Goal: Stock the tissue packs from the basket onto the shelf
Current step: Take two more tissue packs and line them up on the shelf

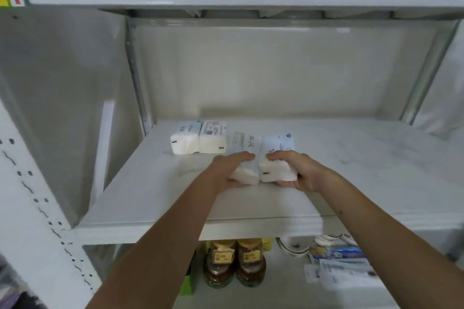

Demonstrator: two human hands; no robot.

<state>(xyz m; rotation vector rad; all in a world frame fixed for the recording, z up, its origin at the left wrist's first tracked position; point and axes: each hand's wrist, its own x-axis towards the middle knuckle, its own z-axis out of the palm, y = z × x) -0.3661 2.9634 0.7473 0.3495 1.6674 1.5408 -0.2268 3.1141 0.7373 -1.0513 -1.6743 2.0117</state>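
We grip one tissue pack in each hand: left hand (pixel 232 169) on the left pack (pixel 244 158), right hand (pixel 296 170) on the right pack (pixel 276 155). Both lie mid-shelf (pixel 150 195), long axes toward the back edge, beside two stocked packs (pixel 199 137).

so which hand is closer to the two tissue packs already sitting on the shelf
Left. The left hand grips its own pack just right of and in front of the two tissue packs; the right hand is farther right.
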